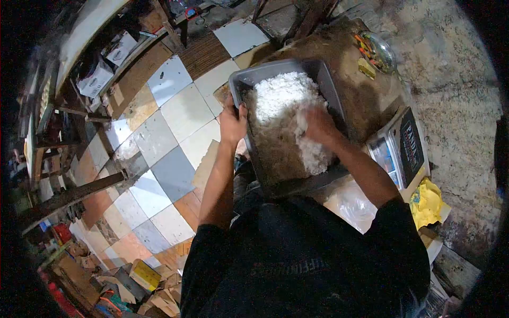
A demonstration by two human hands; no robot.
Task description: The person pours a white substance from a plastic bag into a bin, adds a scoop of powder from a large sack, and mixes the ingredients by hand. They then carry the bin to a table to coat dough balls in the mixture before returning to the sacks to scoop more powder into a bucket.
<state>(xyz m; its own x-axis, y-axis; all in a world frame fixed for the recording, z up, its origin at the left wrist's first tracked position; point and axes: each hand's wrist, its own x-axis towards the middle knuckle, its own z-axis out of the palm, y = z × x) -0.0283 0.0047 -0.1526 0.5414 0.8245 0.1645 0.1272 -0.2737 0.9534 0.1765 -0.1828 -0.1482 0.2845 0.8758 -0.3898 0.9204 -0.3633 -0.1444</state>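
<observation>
A grey rectangular tub stands tilted in front of my body. Inside it, a heap of white fluffy material fills the far part, and a greyish-brown layer covers the rest. My left hand grips the tub's left rim, with the thumb on top. My right hand is inside the tub at the right edge of the white heap, blurred by motion. Its fingers are smeared, so what it holds cannot be made out. More pale material lies below that hand.
To the right stand a clear round container with colourful items, a dark-lidded box and a crumpled yellow bag. A clear plastic bag lies near my right forearm. Wooden shelving and a patchwork tiled floor are at left.
</observation>
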